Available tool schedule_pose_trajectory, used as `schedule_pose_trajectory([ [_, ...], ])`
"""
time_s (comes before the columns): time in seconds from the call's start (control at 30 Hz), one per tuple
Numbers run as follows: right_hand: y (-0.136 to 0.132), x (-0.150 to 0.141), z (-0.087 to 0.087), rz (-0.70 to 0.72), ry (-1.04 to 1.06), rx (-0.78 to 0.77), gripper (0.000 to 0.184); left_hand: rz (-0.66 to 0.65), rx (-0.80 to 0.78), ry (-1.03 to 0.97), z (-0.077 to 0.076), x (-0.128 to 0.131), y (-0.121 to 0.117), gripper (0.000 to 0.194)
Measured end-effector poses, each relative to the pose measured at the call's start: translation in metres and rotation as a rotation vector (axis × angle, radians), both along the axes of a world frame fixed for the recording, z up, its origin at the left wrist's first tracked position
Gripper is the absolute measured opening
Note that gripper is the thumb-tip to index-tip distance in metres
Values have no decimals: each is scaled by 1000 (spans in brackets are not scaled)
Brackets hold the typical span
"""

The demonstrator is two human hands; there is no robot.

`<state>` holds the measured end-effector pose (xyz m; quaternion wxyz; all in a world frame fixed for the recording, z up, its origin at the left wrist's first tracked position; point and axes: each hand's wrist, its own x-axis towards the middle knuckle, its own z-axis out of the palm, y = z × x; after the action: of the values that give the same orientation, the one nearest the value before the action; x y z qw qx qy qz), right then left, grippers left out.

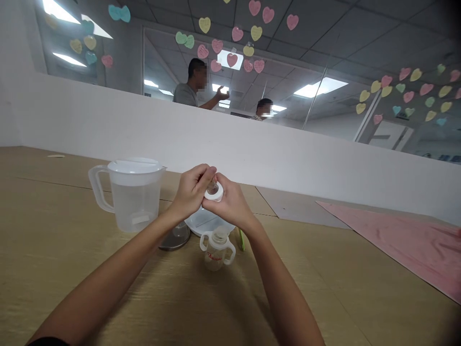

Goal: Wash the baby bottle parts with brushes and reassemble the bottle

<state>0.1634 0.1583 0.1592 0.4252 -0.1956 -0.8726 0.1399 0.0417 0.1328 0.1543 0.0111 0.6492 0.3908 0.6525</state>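
Between my two hands, above the table, is a baby bottle nipple (213, 188) set in a white collar ring. My left hand (193, 188) is closed, its thumb and fingers gripping the nipple side. On the other side my right hand (230, 199) is closed round the white ring. Just below them stands an uncapped clear baby bottle (215, 252) with two white handles and red lettering. Behind the bottle sits a pale shallow bowl (201, 223), partly hidden by my hands and the bottle.
A translucent lidded pitcher (135, 202) stands to the left. Near my left forearm is a dark round base with a clear top (175, 238). A green utensil (241, 240) lies behind my right wrist. Pink cloth (403, 235) covers the right side. Two people are beyond the glass.
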Motion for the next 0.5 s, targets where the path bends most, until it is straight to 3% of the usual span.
schedule_pose_trajectory([
  [0.17,4,-2,-4,67,-27,32,14,-126,-104,-197,-7,1,9,47],
  [0.33,2,-1,-4,55,-31,12,13,-193,-206,-392,-11,2,16,43],
  [0.43,0,0,-2,31,-31,25,14,-215,-220,-391,-7,5,10,41],
  [0.5,0,1,-3,9,-12,60,15,-179,-172,-280,-3,7,1,41],
])
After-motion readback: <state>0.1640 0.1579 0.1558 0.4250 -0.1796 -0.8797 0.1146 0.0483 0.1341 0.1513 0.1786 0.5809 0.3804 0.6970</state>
